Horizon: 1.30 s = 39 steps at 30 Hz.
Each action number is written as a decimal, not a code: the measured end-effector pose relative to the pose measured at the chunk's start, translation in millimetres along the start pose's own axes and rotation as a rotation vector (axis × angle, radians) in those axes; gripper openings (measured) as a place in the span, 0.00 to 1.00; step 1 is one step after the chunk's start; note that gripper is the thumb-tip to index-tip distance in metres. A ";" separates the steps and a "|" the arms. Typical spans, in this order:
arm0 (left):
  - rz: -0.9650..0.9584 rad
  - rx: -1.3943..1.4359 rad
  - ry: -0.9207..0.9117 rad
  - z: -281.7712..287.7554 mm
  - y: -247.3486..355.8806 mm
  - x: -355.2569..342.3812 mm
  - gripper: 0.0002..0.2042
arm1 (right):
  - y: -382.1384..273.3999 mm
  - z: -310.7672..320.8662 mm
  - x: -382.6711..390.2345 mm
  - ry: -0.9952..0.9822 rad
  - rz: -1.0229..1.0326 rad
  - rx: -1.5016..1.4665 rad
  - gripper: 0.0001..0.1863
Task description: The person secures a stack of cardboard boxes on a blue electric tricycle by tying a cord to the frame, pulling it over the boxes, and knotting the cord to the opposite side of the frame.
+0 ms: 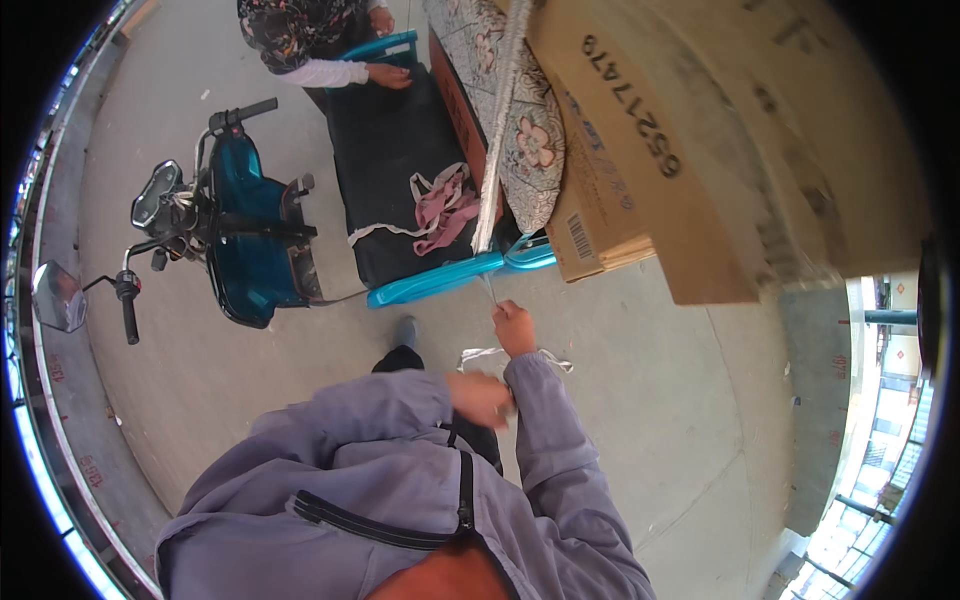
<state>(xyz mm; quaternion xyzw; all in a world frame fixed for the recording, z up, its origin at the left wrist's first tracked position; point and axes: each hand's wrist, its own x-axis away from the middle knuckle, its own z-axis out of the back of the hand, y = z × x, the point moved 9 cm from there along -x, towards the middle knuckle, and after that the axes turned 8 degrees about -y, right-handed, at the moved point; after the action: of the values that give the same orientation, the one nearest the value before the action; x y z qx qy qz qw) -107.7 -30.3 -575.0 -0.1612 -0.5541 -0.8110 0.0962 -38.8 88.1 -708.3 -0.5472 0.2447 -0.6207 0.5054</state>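
A white strap (490,200) runs down over the load and past the blue rail (435,280) of a three-wheeled cart's seat. Just below that rail, my right hand (515,328) is closed around the strap's lower part. My left hand (482,398) is beside my right forearm, its fingers curled and blurred; whether they hold anything is unclear. Behind my hands, a loose length of white strap (480,354) loops near the floor. Large cardboard boxes (690,180) and a floral-patterned padded bundle (530,140) make up the load at the right.
Handlebars (240,115) and a blue front panel (240,240) are at the left. A pink and white cloth strap (445,210) lies on the black seat (380,150). Another person (310,40) stands across the seat, a hand (390,76) over it. Concrete floor (680,400) surrounds the cart.
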 end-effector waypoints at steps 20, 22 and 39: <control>-0.417 0.247 1.348 322.8 -81.5 145.9 0.20 | 83.2 -37.5 -49.3 -0.152 -0.338 0.969 0.11; -0.377 0.268 1.307 319.6 -69.6 131.7 0.19 | 91.2 -36.5 -28.0 -0.160 -0.365 0.942 0.11; -0.639 0.450 1.243 349.5 47.3 184.8 0.17 | 78.3 -63.6 18.1 -0.221 -0.379 0.845 0.15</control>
<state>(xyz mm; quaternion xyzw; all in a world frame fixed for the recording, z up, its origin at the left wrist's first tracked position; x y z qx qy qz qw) -209.6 281.4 -349.2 0.5216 -0.5704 -0.6077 0.1824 -67.6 27.1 -785.5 -0.3914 -0.1885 -0.6853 0.5845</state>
